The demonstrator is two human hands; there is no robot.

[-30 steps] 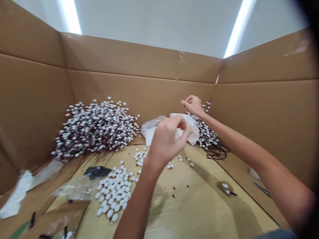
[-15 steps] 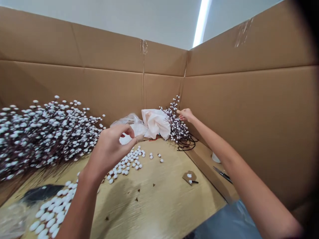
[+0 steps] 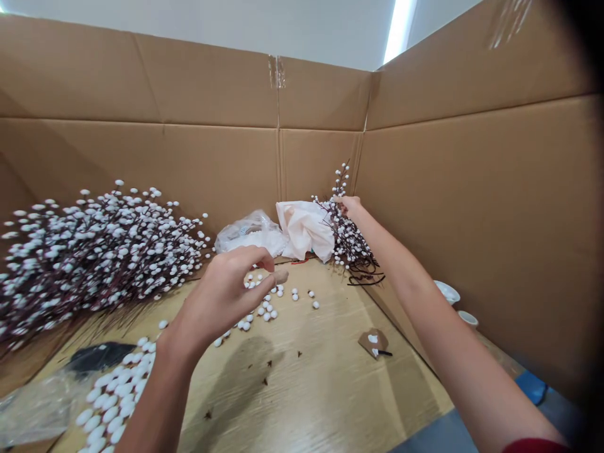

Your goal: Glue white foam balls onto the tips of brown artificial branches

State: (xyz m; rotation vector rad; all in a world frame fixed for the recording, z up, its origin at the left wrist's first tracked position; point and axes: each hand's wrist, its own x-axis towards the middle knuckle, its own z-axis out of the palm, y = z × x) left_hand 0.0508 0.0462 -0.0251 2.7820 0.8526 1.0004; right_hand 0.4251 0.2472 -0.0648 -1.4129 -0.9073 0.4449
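My right hand point(image 3: 348, 205) reaches to the far corner, with its fingers closed around the dark stems of a white-berry branch point(image 3: 349, 234) in a small bunch there. The exact grip is partly hidden among the stems. Nearer to me, my left hand point(image 3: 238, 277) hovers over the table. Its fingers are curved, a gap shows between thumb and forefinger, and nothing is visible in it. Below and around it lie loose white berries point(image 3: 267, 313). More white berries point(image 3: 109, 401) spread beside my left forearm.
A large pile of white-berry branches point(image 3: 108, 251) lies at left. White cloth-like wrapping point(image 3: 306, 229) and a clear plastic bag point(image 3: 250, 231) sit at the back. A cardboard scrap point(image 3: 372, 343) with white blobs is at right, past which stand white cups point(image 3: 447, 292). Tall cardboard walls point(image 3: 212, 163) enclose the table.
My right hand has closed in on the bunch, and the branch top stands slightly higher. My left hand's thumb and forefinger have moved apart. The view has shifted a little.
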